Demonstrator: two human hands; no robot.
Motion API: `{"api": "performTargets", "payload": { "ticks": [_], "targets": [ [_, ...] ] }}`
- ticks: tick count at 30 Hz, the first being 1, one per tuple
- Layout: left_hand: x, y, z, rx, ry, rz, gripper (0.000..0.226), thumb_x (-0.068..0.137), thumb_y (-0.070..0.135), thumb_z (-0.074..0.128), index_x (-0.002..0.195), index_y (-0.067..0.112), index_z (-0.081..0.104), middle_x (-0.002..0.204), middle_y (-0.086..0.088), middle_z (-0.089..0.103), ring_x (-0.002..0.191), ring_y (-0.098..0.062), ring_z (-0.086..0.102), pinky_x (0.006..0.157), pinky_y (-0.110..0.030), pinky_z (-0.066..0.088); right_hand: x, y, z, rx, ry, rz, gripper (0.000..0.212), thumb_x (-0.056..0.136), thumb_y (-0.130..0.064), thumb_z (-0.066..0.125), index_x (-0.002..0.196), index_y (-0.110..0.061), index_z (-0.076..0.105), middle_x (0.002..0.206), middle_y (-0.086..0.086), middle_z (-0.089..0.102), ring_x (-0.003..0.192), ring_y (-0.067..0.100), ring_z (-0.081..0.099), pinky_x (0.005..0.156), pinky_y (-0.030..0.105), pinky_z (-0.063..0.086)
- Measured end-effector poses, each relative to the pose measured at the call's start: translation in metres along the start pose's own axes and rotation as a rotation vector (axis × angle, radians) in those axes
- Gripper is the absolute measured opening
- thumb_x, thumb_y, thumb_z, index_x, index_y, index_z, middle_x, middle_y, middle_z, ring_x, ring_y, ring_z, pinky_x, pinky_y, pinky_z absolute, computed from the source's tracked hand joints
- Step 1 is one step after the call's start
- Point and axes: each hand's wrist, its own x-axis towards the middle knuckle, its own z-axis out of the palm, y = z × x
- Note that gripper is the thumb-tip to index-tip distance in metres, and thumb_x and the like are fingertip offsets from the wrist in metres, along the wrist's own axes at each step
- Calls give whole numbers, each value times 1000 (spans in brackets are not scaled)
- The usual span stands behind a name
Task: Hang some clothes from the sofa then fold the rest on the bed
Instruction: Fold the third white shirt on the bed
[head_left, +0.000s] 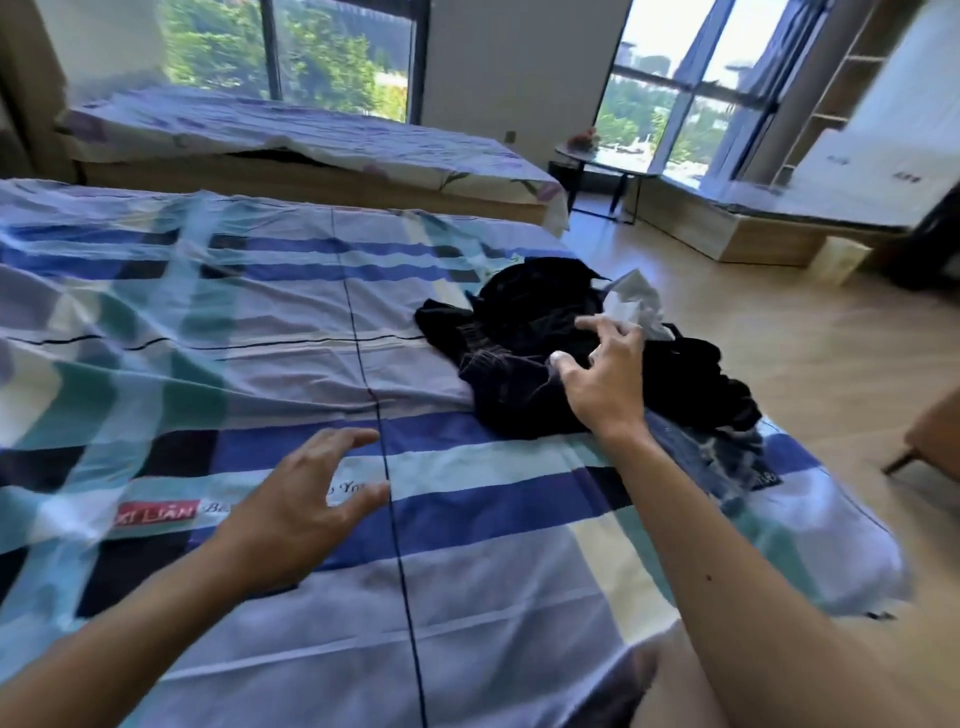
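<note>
Head view: a person's bare hands reach over a bed (260, 322) dressed in a blue, white and teal checked sheet. The left hand (306, 499) hovers above the sheet towards the bed's near edge, fingers spread wide and loosely bent, holding nothing. The right hand (602, 374), fingers splayed and hooked, is over a heap of black clothes (519, 332) by the bed's right edge; whether its fingertips touch the cloth cannot be told. A pale garment (636, 299) shows at the heap's far side, partly hidden by that hand. A denim piece (719, 457) lies under the heap's near side, mostly covered. Blur smears the sheet's left half, where it lies broad and flat. Wood floor (779, 338) runs open along the right edge. A second bed (311, 135) stands beyond the far edge, and a chair (935, 436) is cut off at far right.
</note>
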Motion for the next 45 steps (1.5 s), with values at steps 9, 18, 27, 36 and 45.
{"api": "performTargets", "payload": {
  "ticks": [9,18,27,36,45],
  "targets": [
    [0,-14,8,47,-114,-55,59,90,56,56,142,33,45,138,20,46,122,-1,47,97,-17,37,5,26,46,-446,-455,-145,83,71,-19,79,146,-23,43,151,-3,40,145,21,27,115,37,32],
    [-7,-33,12,137,-171,-80,65,88,72,44,146,44,33,148,22,36,138,-5,36,117,-32,33,16,32,81,-698,-234,-170,52,82,-9,60,130,-27,60,117,-4,60,116,23,51,97,40,37],
    [11,-26,1,90,-18,-86,56,95,53,57,145,31,44,142,16,48,135,-7,43,112,-29,35,22,-17,47,-41,-154,-323,32,72,-15,50,95,-22,70,91,-7,64,95,22,59,90,41,45],
    [5,-25,3,108,-49,-103,56,95,51,56,146,30,42,142,15,48,133,-6,43,110,-27,36,-9,-33,50,-22,-641,-209,12,85,-13,68,81,-21,60,63,-6,56,52,5,46,58,27,41],
    [-12,-28,-1,144,-117,-112,56,93,59,52,143,39,40,140,22,43,131,-4,42,112,-31,35,41,21,13,-450,230,69,35,74,-33,76,107,-26,65,136,14,42,130,39,41,109,52,36]
  ]
}}
